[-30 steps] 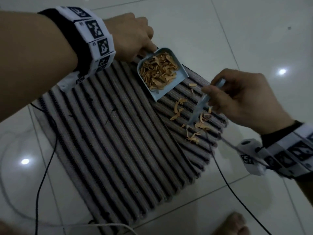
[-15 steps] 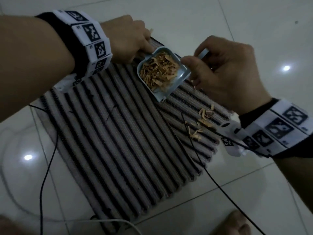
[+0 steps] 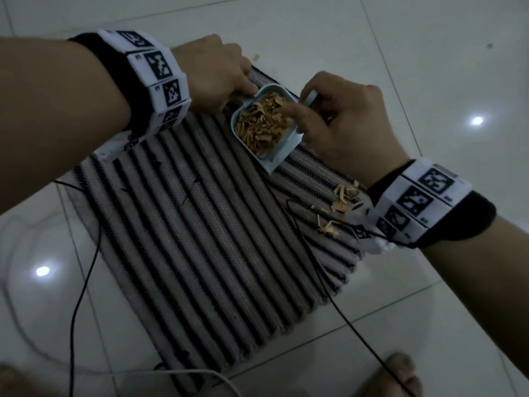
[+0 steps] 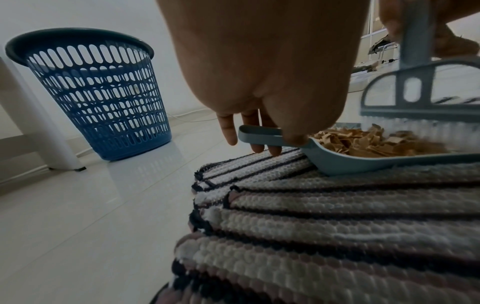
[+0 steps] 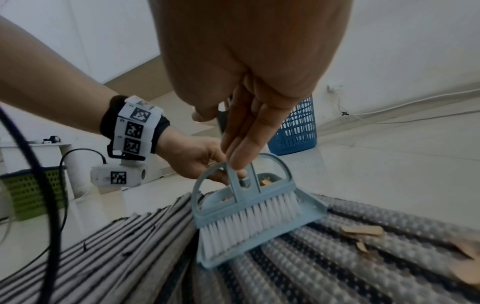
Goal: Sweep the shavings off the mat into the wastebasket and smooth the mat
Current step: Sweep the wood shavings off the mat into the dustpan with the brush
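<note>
Brush [image 5: 246, 214] bristles inside dustpan [image 3: 276, 163] lip, mid-mat [image 3: 200, 239]

Overall light: your head view is dim and grey-toned, underexposed across the mat [image 3: 206, 233].
Light source: two small bright spots glare off the glossy floor tiles [image 3: 372, 47], so lamps sit overhead.
Wrist views: both look brighter, with pale walls and a reflection of the wastebasket [image 4: 96, 92] on the floor.
Blur: your right hand [image 3: 343, 121] is slightly smeared; the brush [image 4: 426, 96] is soft in the left wrist view.
Focus: near mat weave in your wrist views is fuzzy.
Distortion: wide-angle bending curves walls and mat edges.
Vignette: lower corners of both wrist views darken.
</note>
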`<state>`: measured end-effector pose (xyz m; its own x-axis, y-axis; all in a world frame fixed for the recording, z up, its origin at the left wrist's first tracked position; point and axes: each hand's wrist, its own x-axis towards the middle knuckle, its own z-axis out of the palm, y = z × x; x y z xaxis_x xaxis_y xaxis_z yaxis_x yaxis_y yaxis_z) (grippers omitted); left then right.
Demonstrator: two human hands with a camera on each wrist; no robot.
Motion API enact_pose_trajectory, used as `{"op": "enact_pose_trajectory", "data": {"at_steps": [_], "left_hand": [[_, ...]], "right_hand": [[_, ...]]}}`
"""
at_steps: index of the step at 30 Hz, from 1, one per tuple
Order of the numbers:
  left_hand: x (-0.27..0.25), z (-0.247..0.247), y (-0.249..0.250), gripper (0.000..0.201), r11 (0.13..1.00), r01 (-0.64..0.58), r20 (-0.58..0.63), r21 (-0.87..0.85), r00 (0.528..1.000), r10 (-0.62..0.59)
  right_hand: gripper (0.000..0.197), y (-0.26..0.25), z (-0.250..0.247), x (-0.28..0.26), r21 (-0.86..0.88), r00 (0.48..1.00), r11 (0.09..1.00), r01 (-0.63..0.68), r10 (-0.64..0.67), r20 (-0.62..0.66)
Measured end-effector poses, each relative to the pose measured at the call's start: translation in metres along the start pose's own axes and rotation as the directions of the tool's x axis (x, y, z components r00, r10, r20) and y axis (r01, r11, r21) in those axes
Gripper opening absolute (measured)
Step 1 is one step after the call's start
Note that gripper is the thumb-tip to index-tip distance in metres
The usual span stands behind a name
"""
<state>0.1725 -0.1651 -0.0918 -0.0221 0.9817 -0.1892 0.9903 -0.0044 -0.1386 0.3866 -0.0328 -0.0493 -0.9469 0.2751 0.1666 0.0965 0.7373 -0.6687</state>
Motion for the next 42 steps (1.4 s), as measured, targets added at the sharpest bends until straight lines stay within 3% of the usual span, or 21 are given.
{"op": "enact_pose_trajectory", "data": {"at_steps": [4, 10, 14, 19, 23, 29, 33, 38, 42], "left_hand": [[-0.004, 0.0, 0.002, 0.04, 1.0, 0.005, 0.012, 0.018, 1.0, -0.006], [-0.006, -0.005, 0.005, 0.04, 0.999, 0.018, 0.05, 0.031, 0.999, -0.019], [-0.006, -0.008, 0.01, 0.038, 1.0, 0.011, 0.045, -0.008, 0.999, -0.011], [-0.01, -0.008, 0.013, 0.033, 0.996, -0.012, -0.027, -0.085, 1.0, 0.01], [-0.015, -0.007, 0.016, 0.032, 0.988, -0.024, -0.091, -0.155, 0.996, 0.01], [-0.026, -0.005, 0.021, 0.052, 0.984, 0.023, -0.023, -0.179, 0.999, -0.027], [-0.029, -0.008, 0.022, 0.055, 0.984, 0.036, 0.0, -0.176, 0.999, -0.037], [-0.032, -0.011, 0.024, 0.056, 0.978, 0.026, -0.018, -0.207, 0.999, -0.031], [-0.031, -0.013, 0.028, 0.047, 0.979, 0.036, -0.026, -0.199, 0.999, -0.042]], "right_hand": [[0.044, 0.0, -0.021, -0.003, 0.022, 0.999, 1.0, -0.001, 0.002, -0.047], [0.035, 0.001, -0.014, -0.019, -0.079, 0.994, 0.996, -0.03, 0.038, 0.099], [0.034, -0.004, 0.005, -0.018, -0.022, 0.999, 0.999, -0.042, 0.042, 0.015], [0.027, 0.0, -0.035, -0.019, 0.021, 0.993, 0.995, -0.1, 0.102, -0.06], [0.028, 0.025, -0.07, -0.026, -0.177, 0.985, 0.97, -0.165, 0.153, -0.079], [0.027, 0.034, -0.057, -0.032, -0.445, 0.999, 0.895, 0.006, 0.014, 0.041], [0.024, 0.017, -0.031, -0.032, -0.404, 0.992, 0.912, 0.075, -0.029, 0.119], [0.022, 0.008, -0.051, -0.027, -0.349, 0.998, 0.935, 0.064, -0.067, 0.002], [0.022, 0.022, -0.084, -0.032, -0.395, 0.992, 0.918, -0.021, -0.029, -0.12]]}}
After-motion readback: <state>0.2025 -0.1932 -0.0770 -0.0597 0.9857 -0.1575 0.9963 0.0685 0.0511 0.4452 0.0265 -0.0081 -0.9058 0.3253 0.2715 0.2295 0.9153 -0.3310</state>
